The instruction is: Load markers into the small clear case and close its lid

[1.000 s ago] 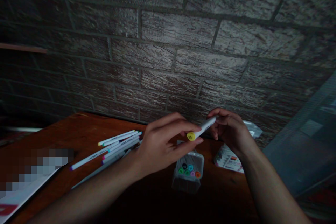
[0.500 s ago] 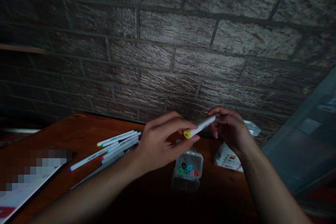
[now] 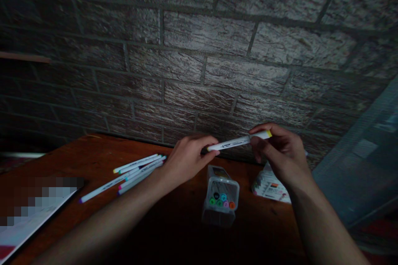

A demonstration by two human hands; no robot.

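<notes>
Taking the clear case (image 3: pixel 219 216) as my dial's centre, I see a narrow bare strip of surface (image 3: pixel 245 190) at 3 o'clock, then the white stack (image 3: pixel 273 186) blocks. At 12, the held marker (image 3: pixel 233 142) bridges left hand (image 3: pixel 191 153) and right hand (image 3: pixel 287 153), with the brick wall (image 3: pixel 174 62) behind. Toward 9, the left forearm (image 3: pixel 133 207) and loose markers (image 3: pixel 139 176) obstruct. At 6, it's too dark to judge.

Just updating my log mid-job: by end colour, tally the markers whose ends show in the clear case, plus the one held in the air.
Black marker: 1
Light blue marker: 1
Green markers: 2
Pink marker: 1
Orange marker: 1
Yellow-ended marker, held: 1
Total: 7
</notes>
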